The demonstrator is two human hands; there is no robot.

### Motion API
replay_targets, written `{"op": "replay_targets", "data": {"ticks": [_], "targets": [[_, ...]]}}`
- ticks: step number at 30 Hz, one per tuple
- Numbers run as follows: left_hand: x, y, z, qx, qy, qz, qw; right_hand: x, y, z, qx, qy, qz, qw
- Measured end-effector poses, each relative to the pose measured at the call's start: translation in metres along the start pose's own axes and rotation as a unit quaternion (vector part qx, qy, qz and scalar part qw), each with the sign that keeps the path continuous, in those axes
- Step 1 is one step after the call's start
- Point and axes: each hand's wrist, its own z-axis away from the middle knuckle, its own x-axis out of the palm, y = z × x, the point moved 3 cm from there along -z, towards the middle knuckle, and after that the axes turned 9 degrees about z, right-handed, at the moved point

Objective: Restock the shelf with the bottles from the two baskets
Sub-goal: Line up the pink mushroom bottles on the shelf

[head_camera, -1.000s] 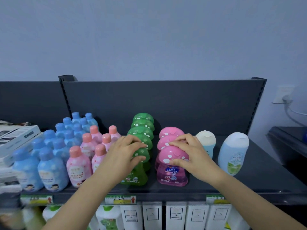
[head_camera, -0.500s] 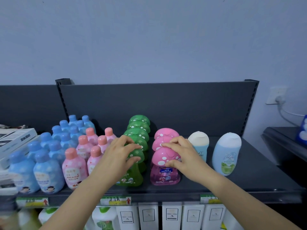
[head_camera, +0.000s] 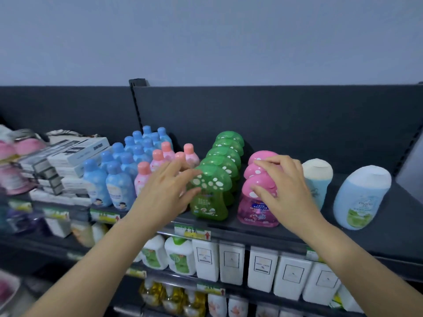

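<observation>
On the dark top shelf point(head_camera: 377, 236) a row of green mushroom-cap bottles runs front to back, and a row of pink mushroom-cap bottles stands to its right. My left hand point(head_camera: 164, 193) has its fingers spread and fairly straight. Its index fingertip and thumb tip touch the left rim of the front green bottle point(head_camera: 210, 202). My right hand point(head_camera: 283, 188) curls over the cap of the front pink bottle point(head_camera: 254, 211), thumb on the front of the cap and fingers on top. No basket is in view.
Blue bottles point(head_camera: 119, 188) and small pink bottles point(head_camera: 143, 177) fill the shelf's left. A cream-capped bottle point(head_camera: 317, 177) and a white-capped blue bottle point(head_camera: 361, 197) stand to the right. Stacked boxes point(head_camera: 75, 154) lie far left. White cartons point(head_camera: 261, 266) line the shelf below.
My left hand's fingers have straightened and slid to the left edge of the green cap. My right hand stays on the pink cap. The view has swung left.
</observation>
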Motion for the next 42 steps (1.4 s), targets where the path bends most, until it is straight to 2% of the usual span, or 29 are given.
{"op": "replay_targets", "data": {"ticks": [7,11,15,19,27,33,42], "targets": [[-0.055,-0.053,0.070,-0.067,-0.020,-0.067,0.995,0.033,-0.090,-0.014,-0.117,-0.031,-0.020,0.992],[-0.095,-0.108,0.139,-0.121,-0.048,-0.116,0.985,0.069,-0.154,-0.022,-0.149,-0.070,-0.025,0.986],[-0.145,-0.171,0.232,-0.199,-0.084,-0.143,0.966,0.119,-0.238,-0.026,-0.171,-0.117,-0.006,0.978],[-0.206,-0.226,0.323,-0.277,-0.087,-0.174,0.941,0.174,-0.332,-0.022,-0.213,-0.176,0.009,0.961],[-0.288,-0.297,0.457,-0.363,-0.079,-0.195,0.908,0.252,-0.500,-0.010,-0.277,-0.251,-0.024,0.927],[-0.306,-0.333,0.517,-0.431,-0.079,-0.190,0.878,0.300,-0.572,-0.006,-0.322,-0.287,-0.040,0.901],[-0.276,-0.401,0.555,-0.485,-0.113,-0.186,0.847,0.425,-0.621,-0.014,-0.330,-0.404,-0.100,0.847]]}}
